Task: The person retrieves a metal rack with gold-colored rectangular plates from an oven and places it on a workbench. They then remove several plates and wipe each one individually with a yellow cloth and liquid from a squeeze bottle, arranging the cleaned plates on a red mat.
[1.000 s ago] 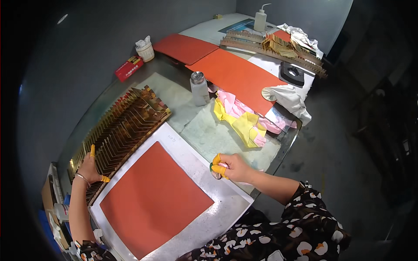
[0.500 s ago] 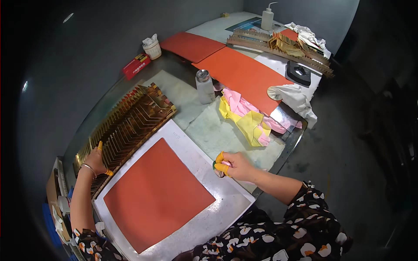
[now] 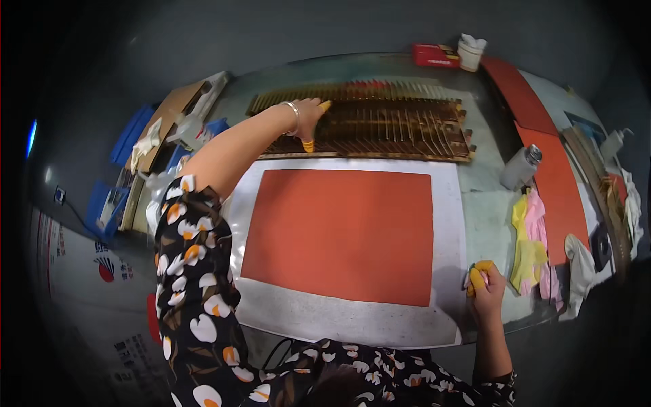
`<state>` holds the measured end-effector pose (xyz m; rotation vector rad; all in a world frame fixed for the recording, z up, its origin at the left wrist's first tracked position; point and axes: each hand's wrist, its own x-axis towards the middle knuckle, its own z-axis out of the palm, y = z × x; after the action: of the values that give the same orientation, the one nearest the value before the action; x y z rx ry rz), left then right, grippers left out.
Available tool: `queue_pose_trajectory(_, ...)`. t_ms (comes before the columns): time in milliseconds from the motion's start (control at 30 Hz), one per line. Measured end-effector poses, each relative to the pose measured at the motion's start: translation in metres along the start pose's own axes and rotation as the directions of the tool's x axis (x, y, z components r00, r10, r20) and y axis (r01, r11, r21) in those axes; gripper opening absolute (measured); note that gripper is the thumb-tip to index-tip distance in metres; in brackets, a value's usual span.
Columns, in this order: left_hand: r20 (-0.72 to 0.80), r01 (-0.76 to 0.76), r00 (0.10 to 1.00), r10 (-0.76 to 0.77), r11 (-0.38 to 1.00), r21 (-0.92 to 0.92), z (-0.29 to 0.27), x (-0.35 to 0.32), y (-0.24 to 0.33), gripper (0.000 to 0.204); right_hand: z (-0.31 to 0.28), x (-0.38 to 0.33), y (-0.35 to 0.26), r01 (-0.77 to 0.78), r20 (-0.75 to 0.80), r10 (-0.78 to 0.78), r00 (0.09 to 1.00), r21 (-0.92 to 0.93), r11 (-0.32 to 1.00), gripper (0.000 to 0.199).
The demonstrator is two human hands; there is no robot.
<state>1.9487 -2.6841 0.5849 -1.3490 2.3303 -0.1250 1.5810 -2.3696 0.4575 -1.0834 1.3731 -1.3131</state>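
Observation:
A long dark rack (image 3: 386,125) spans the back of the table, with many thin brass-coloured strips standing in rows in it. Over its left part lies my left hand (image 3: 310,122), yellow covers on thumb and forefinger. Those two fingers are spread apart, and I see nothing held between them. In front of the rack a flat orange-red sheet (image 3: 339,237) rests on a white board (image 3: 447,224). My right hand (image 3: 487,285), also with yellow finger covers, is closed beside the board's right edge. Its fingers curl round a small thing, mostly hidden, with a bit of pink and green showing.
On the right stand a pump-top bottle (image 3: 522,167) and yellow and pink cloths (image 3: 529,251). Beyond them lie orange sheets (image 3: 553,183) and a white glove (image 3: 580,271). A red box (image 3: 435,55) and a tissue-filled cup (image 3: 470,53) are at the back; blue bins (image 3: 107,210) at left.
My view has swung to the left, so the rack now runs level across it and the bins at left show. Both hands keep about the same places on the table.

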Motion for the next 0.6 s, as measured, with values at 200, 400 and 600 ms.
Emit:
queue_pose_trajectory(200, -0.045, 0.031, 0.999, -0.032, 0.999, -0.012, 0.009, -0.015, -0.013, 0.092, -0.004, 0.006, 0.007, 0.158, 0.023, -0.157, 0.987, -0.042, 0.986, 0.007)
queue_pose_trajectory(400, -0.405, -0.105, 0.906, -0.126, 0.859, -0.501, 0.011, -0.114, 0.017, 0.097, -0.01, 0.001, 0.007, 0.043, -0.017, -0.042, 0.999, 0.044, 0.998, 0.008)
queue_pose_trajectory(600, -0.401, -0.361, 0.916, -0.016, 0.407, -0.839, 0.069, -0.147, 0.173, 0.112, 0.003, 0.006, -0.001, 0.066, 0.057, -0.066, 0.996, 0.014, 0.998, 0.005)
